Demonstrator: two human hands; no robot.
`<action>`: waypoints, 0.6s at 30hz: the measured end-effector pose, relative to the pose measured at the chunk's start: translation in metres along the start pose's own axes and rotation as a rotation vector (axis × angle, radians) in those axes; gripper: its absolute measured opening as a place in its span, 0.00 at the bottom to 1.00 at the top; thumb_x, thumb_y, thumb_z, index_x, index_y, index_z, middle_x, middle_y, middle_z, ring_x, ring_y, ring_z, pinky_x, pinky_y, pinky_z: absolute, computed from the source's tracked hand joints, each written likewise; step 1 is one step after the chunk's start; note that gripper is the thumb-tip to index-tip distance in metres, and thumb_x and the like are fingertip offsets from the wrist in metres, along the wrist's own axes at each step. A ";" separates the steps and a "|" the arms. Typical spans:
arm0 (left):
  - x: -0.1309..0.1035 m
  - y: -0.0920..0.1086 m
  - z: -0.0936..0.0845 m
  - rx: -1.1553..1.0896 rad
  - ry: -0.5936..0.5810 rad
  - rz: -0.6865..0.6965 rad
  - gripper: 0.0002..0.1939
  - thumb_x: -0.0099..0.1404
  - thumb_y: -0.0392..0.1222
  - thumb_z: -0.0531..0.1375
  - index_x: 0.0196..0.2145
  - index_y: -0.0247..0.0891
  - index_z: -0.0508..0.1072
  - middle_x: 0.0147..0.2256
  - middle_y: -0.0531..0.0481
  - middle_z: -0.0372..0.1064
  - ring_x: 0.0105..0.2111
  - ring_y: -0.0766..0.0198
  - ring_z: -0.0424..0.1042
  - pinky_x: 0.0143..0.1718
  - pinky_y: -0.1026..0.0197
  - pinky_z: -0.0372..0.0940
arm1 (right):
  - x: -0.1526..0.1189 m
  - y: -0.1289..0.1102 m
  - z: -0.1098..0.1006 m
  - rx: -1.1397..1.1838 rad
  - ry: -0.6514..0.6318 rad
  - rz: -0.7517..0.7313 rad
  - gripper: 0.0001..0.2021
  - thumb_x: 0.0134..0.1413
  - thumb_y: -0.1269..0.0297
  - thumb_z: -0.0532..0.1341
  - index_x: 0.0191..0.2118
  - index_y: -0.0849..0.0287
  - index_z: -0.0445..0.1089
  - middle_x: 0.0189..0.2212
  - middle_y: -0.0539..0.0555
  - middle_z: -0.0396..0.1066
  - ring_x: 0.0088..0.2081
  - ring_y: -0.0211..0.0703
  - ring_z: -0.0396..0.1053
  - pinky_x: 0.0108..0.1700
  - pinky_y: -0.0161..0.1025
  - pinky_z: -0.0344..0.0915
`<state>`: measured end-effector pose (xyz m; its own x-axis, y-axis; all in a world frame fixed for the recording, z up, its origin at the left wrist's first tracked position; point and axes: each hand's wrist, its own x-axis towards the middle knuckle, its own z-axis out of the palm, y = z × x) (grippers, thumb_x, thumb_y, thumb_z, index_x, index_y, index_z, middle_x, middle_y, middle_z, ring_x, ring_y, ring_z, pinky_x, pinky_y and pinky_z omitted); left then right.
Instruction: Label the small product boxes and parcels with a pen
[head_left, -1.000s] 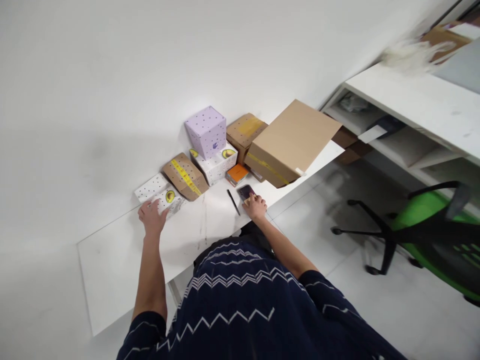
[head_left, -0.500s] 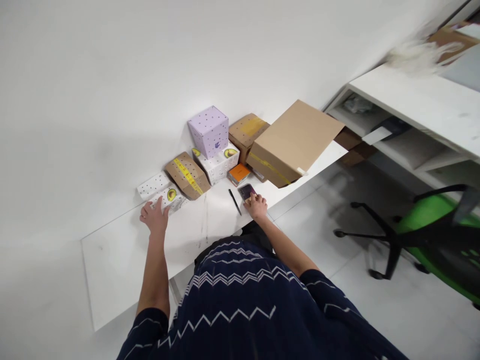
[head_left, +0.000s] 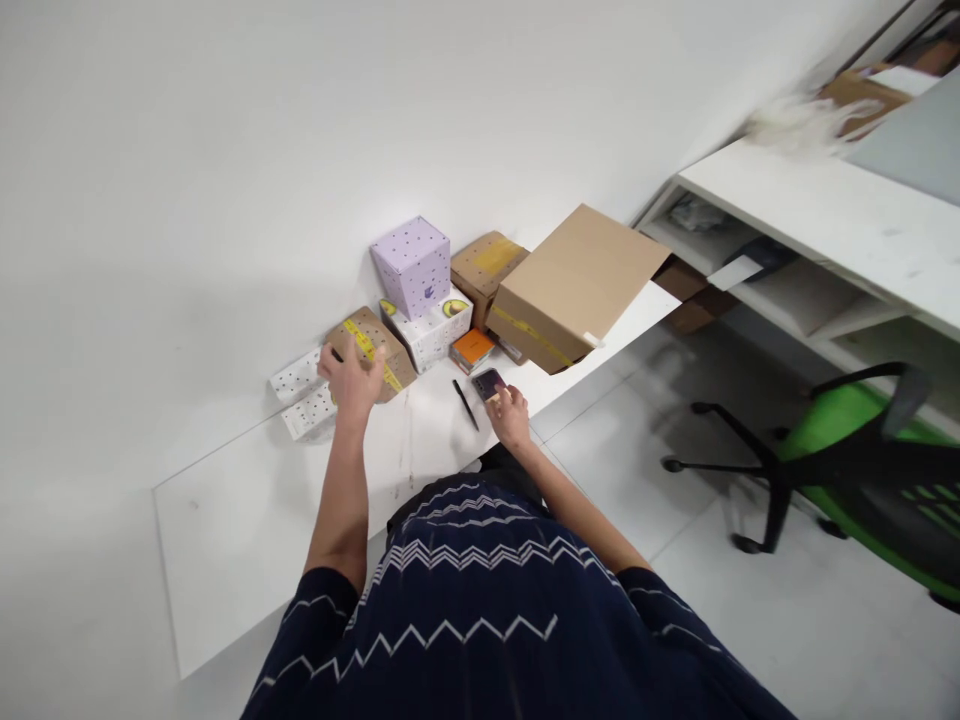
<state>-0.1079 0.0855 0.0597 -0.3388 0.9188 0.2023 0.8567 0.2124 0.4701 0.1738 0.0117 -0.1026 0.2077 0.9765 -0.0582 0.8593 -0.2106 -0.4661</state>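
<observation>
My left hand (head_left: 352,378), thumb and fingers apart, is in front of the brown cardboard box with yellow tape (head_left: 396,352) and covers part of it. Whether it touches that box I cannot tell. To its left lie a white dotted box (head_left: 295,377) and, nearer me, another white patterned box (head_left: 309,415), partly hidden by the hand. My right hand (head_left: 512,415) rests at the near end of a dark smartphone (head_left: 490,383) lying on the white table (head_left: 247,540), fingers curled at its edge. A black pen (head_left: 466,404) lies just left of the phone.
A lilac box (head_left: 412,265) sits on a white avocado-print box (head_left: 427,335). Right of them are an orange box (head_left: 472,348), a taped brown box (head_left: 480,270) and a large cardboard box (head_left: 577,280). A green chair (head_left: 847,430) and white shelving (head_left: 810,200) stand at right.
My left hand has moved right, from the white patterned box to in front of the yellow-taped brown box. My right hand has stayed at the phone. The view has shifted slightly.
</observation>
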 end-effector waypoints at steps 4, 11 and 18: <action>0.023 0.028 0.020 0.082 -0.160 -0.043 0.45 0.60 0.71 0.55 0.65 0.38 0.58 0.67 0.29 0.37 0.65 0.23 0.39 0.56 0.25 0.53 | -0.010 -0.005 -0.007 0.055 -0.025 -0.039 0.24 0.63 0.59 0.54 0.63 0.59 0.63 0.61 0.67 0.58 0.59 0.58 0.60 0.58 0.54 0.60; 0.016 0.028 0.021 0.117 -0.241 -0.056 0.44 0.56 0.62 0.62 0.64 0.38 0.60 0.68 0.30 0.35 0.64 0.18 0.37 0.54 0.24 0.54 | -0.024 0.002 -0.012 0.137 -0.056 -0.027 0.23 0.63 0.60 0.54 0.61 0.62 0.64 0.59 0.68 0.59 0.58 0.54 0.63 0.60 0.50 0.62; -0.064 0.022 -0.002 0.109 -0.216 0.092 0.44 0.56 0.60 0.64 0.65 0.42 0.58 0.68 0.33 0.37 0.62 0.22 0.45 0.54 0.24 0.54 | -0.025 -0.012 -0.016 0.179 -0.075 -0.084 0.22 0.64 0.59 0.54 0.60 0.60 0.65 0.60 0.66 0.59 0.62 0.55 0.60 0.61 0.51 0.61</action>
<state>-0.0681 0.0306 0.0589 -0.1768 0.9832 0.0457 0.9207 0.1488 0.3609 0.1658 -0.0108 -0.0819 0.0974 0.9924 -0.0750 0.7739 -0.1229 -0.6212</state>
